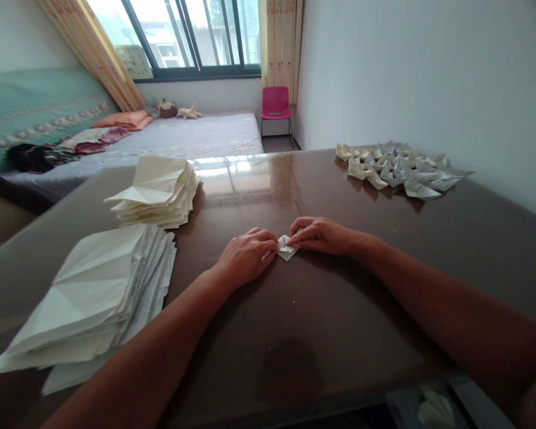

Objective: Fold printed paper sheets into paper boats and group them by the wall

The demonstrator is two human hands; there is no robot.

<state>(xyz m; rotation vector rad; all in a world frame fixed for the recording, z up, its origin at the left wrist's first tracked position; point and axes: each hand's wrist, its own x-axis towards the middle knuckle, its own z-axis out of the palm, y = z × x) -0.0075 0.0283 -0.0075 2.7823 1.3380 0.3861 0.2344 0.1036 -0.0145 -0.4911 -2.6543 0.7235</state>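
A small folded paper (pixel 287 252), diamond-shaped with printed marks, lies on the brown glossy table (pixel 295 333) between my hands. My left hand (pixel 249 253) has its fingers closed at the paper's left corner. From the other side, my right hand (pixel 318 234) pinches the right edge, its fingertips resting on the upper fold. Part of the paper is hidden under the fingers of both hands.
Two stacks of paper, one whitish (pixel 98 268) and one cream (pixel 156 185), stand on the left. Several folded paper boats (pixel 395 167) sit at the back right near the wall. Beyond the table are a bed (pixel 223 131) and a pink chair (pixel 276 102).
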